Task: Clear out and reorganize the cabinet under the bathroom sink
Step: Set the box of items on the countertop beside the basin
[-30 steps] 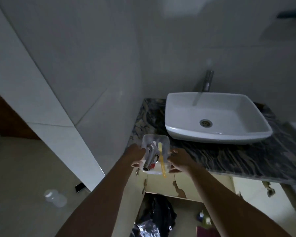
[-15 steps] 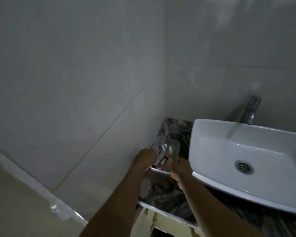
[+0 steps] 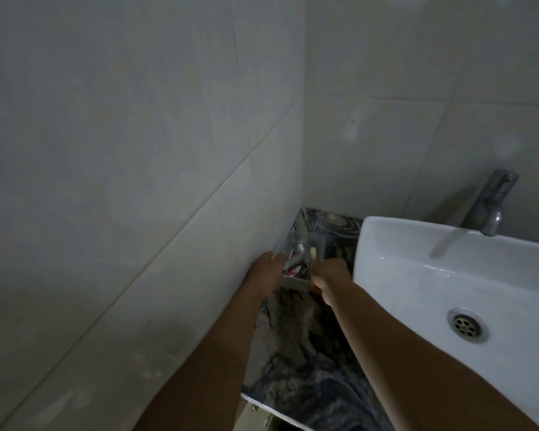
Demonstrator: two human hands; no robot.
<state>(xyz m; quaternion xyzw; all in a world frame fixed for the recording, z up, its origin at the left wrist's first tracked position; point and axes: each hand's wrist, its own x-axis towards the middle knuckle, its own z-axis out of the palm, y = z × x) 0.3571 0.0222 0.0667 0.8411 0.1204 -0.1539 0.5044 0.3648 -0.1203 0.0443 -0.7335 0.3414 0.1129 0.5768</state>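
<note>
A small clear plastic container (image 3: pixel 319 245) sits low over the dark marbled countertop (image 3: pixel 296 343), in the back left corner between the tiled wall and the basin. Inside it I see a chrome spray head (image 3: pixel 297 259), a yellow toothbrush (image 3: pixel 313 253) and something red and white. My left hand (image 3: pixel 266 269) grips the container's left side. My right hand (image 3: pixel 330 275) grips its right side. Whether the container rests on the countertop or hangs just above it, I cannot tell.
A white square basin (image 3: pixel 448 275) with a metal drain (image 3: pixel 466 326) fills the right side, close to my right forearm. A chrome tap (image 3: pixel 489 203) stands behind it. Tiled walls (image 3: pixel 137 150) close in the left and back. The cabinet's top edge (image 3: pixel 262 412) shows at the bottom.
Both hands have carried the container up from in front of the cabinet and back along the countertop into the corner beside the basin. My view has swung left and closer.
</note>
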